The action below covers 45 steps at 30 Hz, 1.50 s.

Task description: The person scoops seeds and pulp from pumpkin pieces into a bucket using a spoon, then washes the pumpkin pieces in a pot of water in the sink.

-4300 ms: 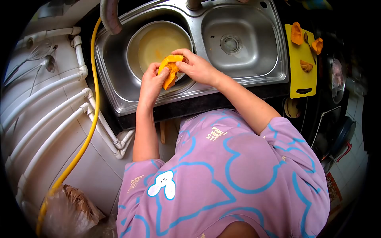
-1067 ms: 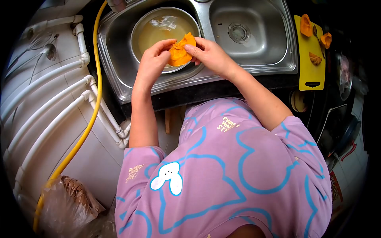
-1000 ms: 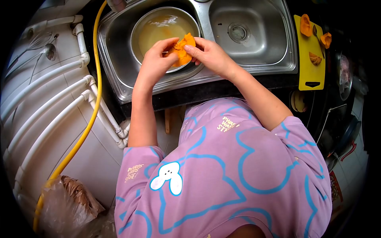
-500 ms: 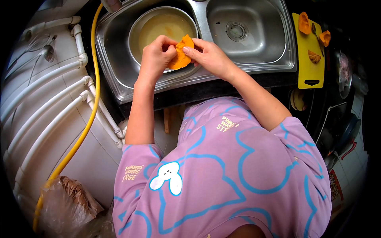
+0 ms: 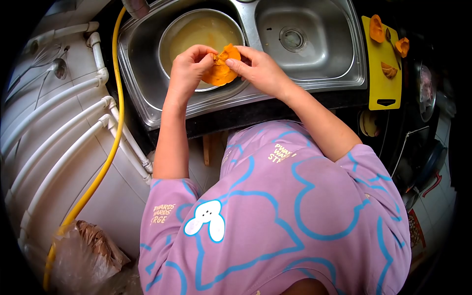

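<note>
An orange piece of pumpkin (image 5: pixel 220 74) is held over the near rim of a metal bowl (image 5: pixel 165 46) of cloudy yellowish water in the left sink basin. My right hand (image 5: pixel 253 68) grips its right side, thumb on the front face and fingers behind. My left hand (image 5: pixel 191 66) is closed at the piece's upper left edge, thumb and forefinger pinched on stringy orange flesh there. The left fingertips are partly hidden, so how much they hold cannot be made out.
The right sink basin (image 5: pixel 319 61) has a drain. On a yellow cutting board (image 5: pixel 381 93) lie several pumpkin pieces (image 5: pixel 377 28) and a spoon (image 5: pixel 389 36). A yellow hose (image 5: pixel 118 88) runs down the left past white pipes (image 5: pixel 56 88). Plastic bags (image 5: pixel 83 255) sit lower left.
My left hand has shifted slightly left, and its wrist has turned. The pumpkin piece has tilted, so its lower part swings left and shows wider. My right hand stays nearly still.
</note>
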Each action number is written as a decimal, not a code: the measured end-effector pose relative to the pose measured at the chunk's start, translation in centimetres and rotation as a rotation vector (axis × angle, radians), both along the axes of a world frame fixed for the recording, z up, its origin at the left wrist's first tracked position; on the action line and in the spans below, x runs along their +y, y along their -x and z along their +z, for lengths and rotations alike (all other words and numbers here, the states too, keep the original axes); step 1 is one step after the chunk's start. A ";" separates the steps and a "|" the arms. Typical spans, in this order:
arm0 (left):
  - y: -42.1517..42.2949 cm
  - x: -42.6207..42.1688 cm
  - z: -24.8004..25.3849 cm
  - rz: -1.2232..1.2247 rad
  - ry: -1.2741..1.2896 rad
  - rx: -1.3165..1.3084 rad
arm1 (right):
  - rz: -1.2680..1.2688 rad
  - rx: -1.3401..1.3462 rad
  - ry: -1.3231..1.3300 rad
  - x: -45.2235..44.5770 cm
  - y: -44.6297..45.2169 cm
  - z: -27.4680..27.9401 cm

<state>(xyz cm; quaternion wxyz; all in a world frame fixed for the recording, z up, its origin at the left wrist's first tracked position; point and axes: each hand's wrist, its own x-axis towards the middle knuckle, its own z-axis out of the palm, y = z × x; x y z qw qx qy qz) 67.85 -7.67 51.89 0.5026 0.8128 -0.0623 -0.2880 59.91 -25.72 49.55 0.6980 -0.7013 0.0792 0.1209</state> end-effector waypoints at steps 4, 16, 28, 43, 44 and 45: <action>0.2 0.1 0.3 -0.035 0.037 0.062 | -0.009 -0.024 0.045 -0.2 -0.2 -0.8; 1.2 -1.8 1.5 -0.258 -0.288 -0.385 | 0.002 -0.135 0.374 -0.1 -0.1 0.9; 0.8 -0.9 0.3 -0.392 -0.232 -0.469 | 0.007 -0.164 0.404 -0.8 0.4 -0.1; 1.4 -1.8 0.2 -0.275 -0.213 -0.303 | 0.025 -0.119 0.447 -0.9 0.7 0.1; 1.3 -1.8 0.2 -0.274 -0.213 -0.303 | 0.022 -0.127 0.450 -0.9 0.5 0.3; 1.2 -1.9 0.1 -0.268 -0.248 -0.330 | 0.018 -0.135 0.453 -1.0 0.5 0.4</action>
